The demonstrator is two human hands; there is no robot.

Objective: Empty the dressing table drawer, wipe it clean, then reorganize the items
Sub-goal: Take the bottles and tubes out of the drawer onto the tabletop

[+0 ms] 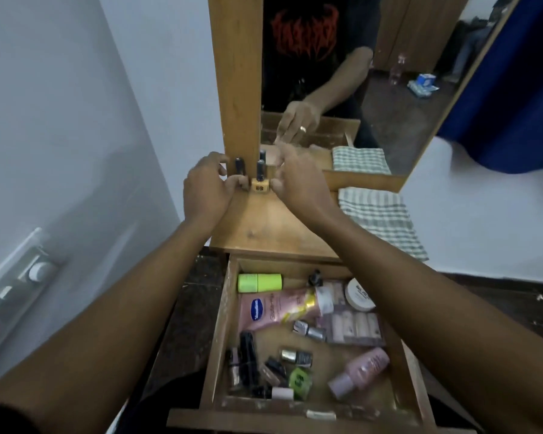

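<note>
The drawer (pixel 219 336) is pulled open below me and holds several cosmetics: a green tube (pixel 259 282), a pink lotion tube (pixel 275 310), a white jar (pixel 359 295), a pink bottle (pixel 361 369), a palette (pixel 355 328) and small nail polish bottles (pixel 296 357). On the wooden tabletop (pixel 265 225), by the mirror frame, my left hand (pixel 206 189) pinches a dark nail polish bottle (pixel 239 166). Beside it stands a tan nail polish bottle (pixel 260 184) with a black cap. My right hand (pixel 297 180) has its thumb and curled fingers at this bottle's right side.
A green-checked cloth (pixel 381 219) lies on the tabletop's right part. The mirror (pixel 373 98) stands at the back and reflects my hand and the cloth. A white wall with a switch panel (pixel 22 283) is on the left, and a blue curtain (pixel 514 104) hangs at the right.
</note>
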